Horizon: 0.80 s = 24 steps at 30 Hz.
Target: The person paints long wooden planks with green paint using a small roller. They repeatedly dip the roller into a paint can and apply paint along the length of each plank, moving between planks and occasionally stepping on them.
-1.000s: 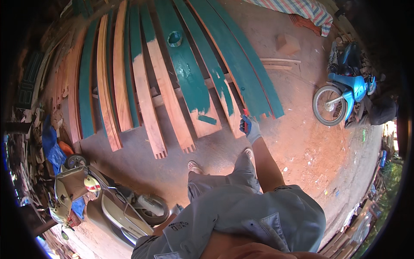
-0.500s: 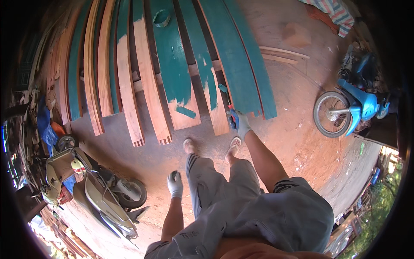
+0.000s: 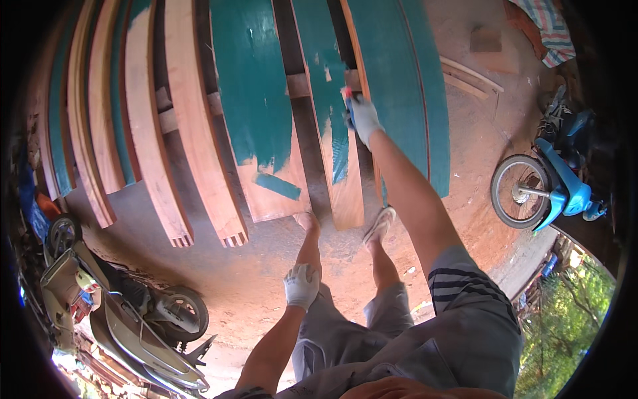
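Gloved hands over partly painted boards, head view: right hand (image 3: pixel 365 118) grasping a red handle (image 3: pixel 346 92), left hand (image 3: pixel 302 286) lowered.
Right hand reaches forward, its fingers wrapped around the handle, above the narrow board (image 3: pixel 339 149), which runs on toward the wearer, green giving way to bare wood at its near end. Left hand hangs over the left leg (image 3: pixel 310 253), partly curled; how far it is closed cannot be told. To the right hand's left lies a wide board (image 3: pixel 249 86), mostly green; beyond it, bare boards (image 3: pixel 193 106). To its right, green boards (image 3: pixel 392 100) and, well apart, a blue motorbike (image 3: pixel 561 186). Left of the left hand stands a scooter (image 3: pixel 126 332).
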Available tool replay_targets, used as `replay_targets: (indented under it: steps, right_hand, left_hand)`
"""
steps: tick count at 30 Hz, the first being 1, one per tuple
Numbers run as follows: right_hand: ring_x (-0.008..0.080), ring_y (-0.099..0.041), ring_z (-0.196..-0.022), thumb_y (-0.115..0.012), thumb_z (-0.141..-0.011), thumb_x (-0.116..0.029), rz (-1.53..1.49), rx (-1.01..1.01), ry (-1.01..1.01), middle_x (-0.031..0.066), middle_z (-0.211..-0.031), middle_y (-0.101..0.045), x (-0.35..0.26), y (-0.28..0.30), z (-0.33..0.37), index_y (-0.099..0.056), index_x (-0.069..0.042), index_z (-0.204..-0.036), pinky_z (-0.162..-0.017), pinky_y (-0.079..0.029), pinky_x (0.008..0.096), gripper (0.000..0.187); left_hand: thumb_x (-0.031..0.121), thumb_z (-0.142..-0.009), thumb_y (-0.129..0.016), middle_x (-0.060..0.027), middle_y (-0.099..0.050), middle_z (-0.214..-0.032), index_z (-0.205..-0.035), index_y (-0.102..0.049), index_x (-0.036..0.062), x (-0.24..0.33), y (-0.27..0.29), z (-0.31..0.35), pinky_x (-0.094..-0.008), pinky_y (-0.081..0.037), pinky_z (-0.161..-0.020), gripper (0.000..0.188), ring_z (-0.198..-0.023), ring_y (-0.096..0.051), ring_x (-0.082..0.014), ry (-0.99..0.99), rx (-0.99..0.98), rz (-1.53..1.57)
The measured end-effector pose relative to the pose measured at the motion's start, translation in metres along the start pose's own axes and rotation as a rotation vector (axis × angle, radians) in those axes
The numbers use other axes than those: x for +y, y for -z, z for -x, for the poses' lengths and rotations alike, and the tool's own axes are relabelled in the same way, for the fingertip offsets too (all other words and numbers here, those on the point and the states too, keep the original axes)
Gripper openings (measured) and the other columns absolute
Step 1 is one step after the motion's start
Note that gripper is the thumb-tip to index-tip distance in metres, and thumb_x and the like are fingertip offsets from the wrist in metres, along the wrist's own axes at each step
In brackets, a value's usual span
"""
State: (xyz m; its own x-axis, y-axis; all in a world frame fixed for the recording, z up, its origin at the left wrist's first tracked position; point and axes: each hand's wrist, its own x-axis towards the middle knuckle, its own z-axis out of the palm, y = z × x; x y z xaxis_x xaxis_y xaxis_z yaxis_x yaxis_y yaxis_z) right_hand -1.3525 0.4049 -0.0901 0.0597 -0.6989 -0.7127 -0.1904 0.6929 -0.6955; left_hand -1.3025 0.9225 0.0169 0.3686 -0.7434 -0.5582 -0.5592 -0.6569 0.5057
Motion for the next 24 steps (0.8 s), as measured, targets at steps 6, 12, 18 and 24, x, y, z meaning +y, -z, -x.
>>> replay_targets:
  steps: [6, 12, 18, 24]
  right_hand:
    - [0.0161, -0.055, -0.05, -0.062, -0.109, -0.029, 0.445, 0.196, 0.323, 0.0027, -0.065, -0.057, -0.024, -0.003, -0.181, -0.06, -0.01, -0.09, -0.045, -0.04, 0.035, 0.027]
    - [0.0488, -0.071, -0.098, -0.057, -0.107, -0.041, 0.927, 0.139, 0.415, 0.0289, -0.099, -0.074, 0.07, -0.038, -0.124, -0.078, -0.002, -0.099, -0.085, -0.054, 0.054, 0.044]
    - [0.0372, -0.069, -0.071, -0.061, -0.107, -0.03, 0.692, 0.277, 0.088, 0.0213, -0.077, -0.068, 0.163, 0.017, 0.007, -0.075, -0.005, -0.098, -0.067, -0.05, 0.0473, 0.03]
    - [0.0488, -0.072, -0.098, -0.053, -0.108, -0.034, 0.651, 0.232, -0.058, 0.0266, -0.104, -0.075, 0.271, 0.07, 0.153, -0.073, -0.009, -0.119, -0.083, -0.054, 0.0574, 0.034]
  left_hand:
    - [0.014, -0.091, -0.072, -0.0128, -0.074, -0.104, -0.099, -0.073, 0.0075, -0.008, 0.024, -0.045, -0.0507, -0.054, -0.091, 0.01, -0.1, -0.069, -0.037, 0.064, 0.112, 0.135]
    - [0.013, -0.093, -0.07, -0.012, -0.074, -0.108, -0.102, -0.073, 0.0078, -0.009, 0.033, -0.032, -0.0506, -0.053, -0.092, 0.011, -0.102, -0.068, -0.0369, 0.218, 0.064, 0.091]
    - [0.017, -0.094, -0.068, -0.0136, -0.073, -0.111, -0.103, -0.072, 0.0061, 0.003, 0.016, -0.026, -0.052, -0.053, -0.092, 0.015, -0.104, -0.067, -0.0379, 0.195, 0.023, 0.088]
    - [0.018, -0.092, -0.07, -0.0126, -0.073, -0.108, -0.103, -0.073, 0.0071, 0.006, -0.009, -0.006, -0.0516, -0.053, -0.09, 0.015, -0.102, -0.068, -0.0369, 0.146, 0.03, 0.043]
